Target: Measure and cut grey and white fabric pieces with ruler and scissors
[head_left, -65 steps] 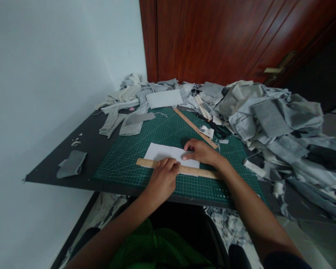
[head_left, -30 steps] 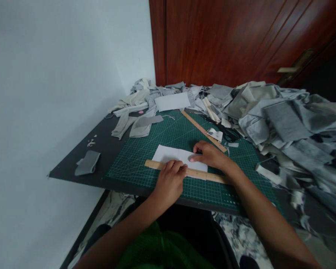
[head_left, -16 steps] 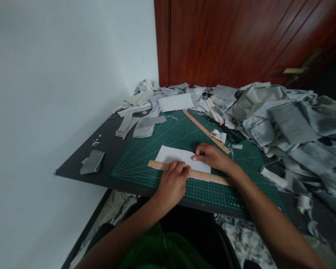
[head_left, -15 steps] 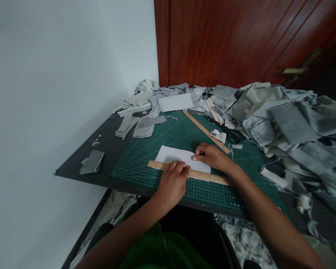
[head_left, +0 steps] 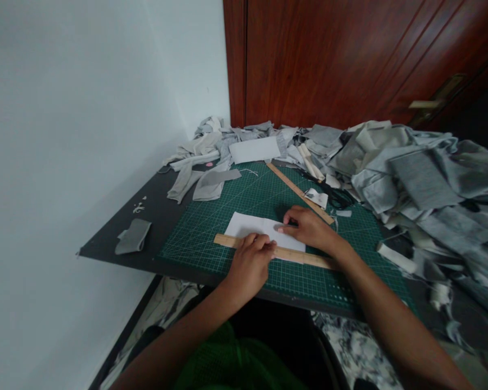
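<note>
A wooden ruler [head_left: 321, 261] lies across the lower part of a sheet of white paper [head_left: 252, 223] on a green cutting mat [head_left: 199, 227]. Bent fingers of my left hand [head_left: 250, 259] press down on the ruler near its middle. My right hand [head_left: 307, 226] is over the paper's upper right part, fingers curled in and thumb low against the sheet. Whether anything small is between those fingers is hidden. My right forearm passes over the ruler's right end.
A second wooden ruler [head_left: 299, 192] lies slantwise behind, near black-handled scissors [head_left: 337, 195] and a white scrap [head_left: 316, 197]. Grey and white cloth pieces [head_left: 423, 173] pile along the back and right. A folded grey cloth [head_left: 134, 236] lies left, and a white wall borders that side.
My right hand has shifted very slightly left over the paper. My left hand and the ruler stay in place; the view has moved a little.
</note>
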